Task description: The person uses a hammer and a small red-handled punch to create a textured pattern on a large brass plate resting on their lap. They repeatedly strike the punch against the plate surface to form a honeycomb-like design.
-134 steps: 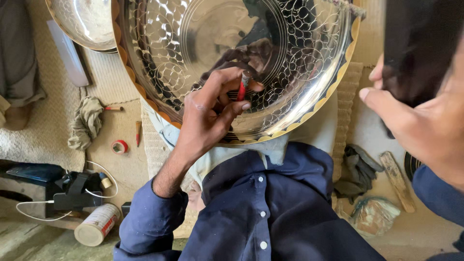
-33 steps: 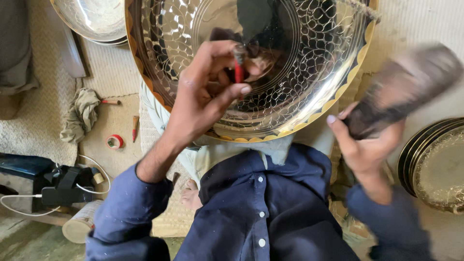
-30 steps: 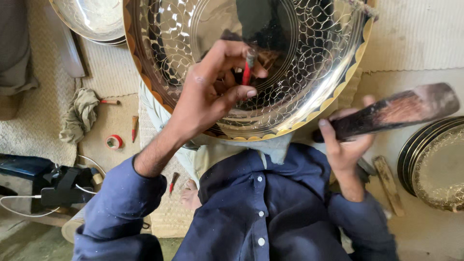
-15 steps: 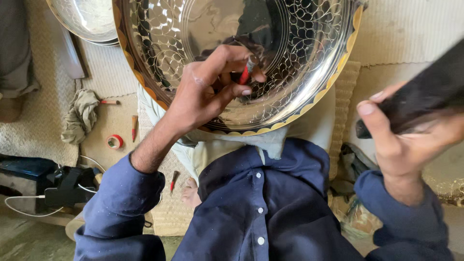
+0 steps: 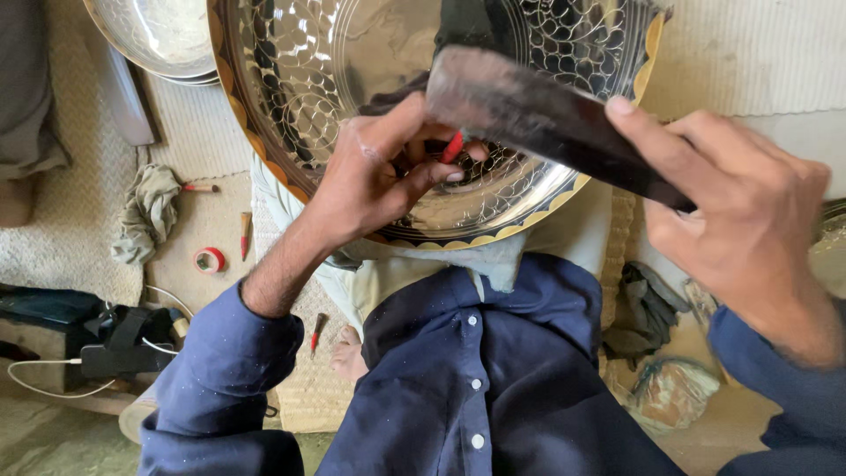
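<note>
A large shiny metal tray [image 5: 317, 79] with an engraved scale pattern and a scalloped golden rim rests on my lap. My left hand [image 5: 374, 176] pinches a small red-handled chisel [image 5: 452, 146] upright against the tray's surface. My right hand [image 5: 749, 220] grips a dark wooden mallet [image 5: 546, 115] by its lower end. The mallet's head is just above the chisel's top. I cannot tell whether they touch.
A second metal tray [image 5: 150, 35] lies at the top left. On the mat to the left are a grey rag [image 5: 145, 211], a roll of red tape [image 5: 209, 260] and small red-handled tools [image 5: 245, 234]. Dark cloths [image 5: 648, 308] sit at the right, a black device with cables [image 5: 123, 339] at the lower left.
My right hand has swung the mallet from the right side in over the tray, down toward the chisel. The left hand has kept the chisel on the tray.
</note>
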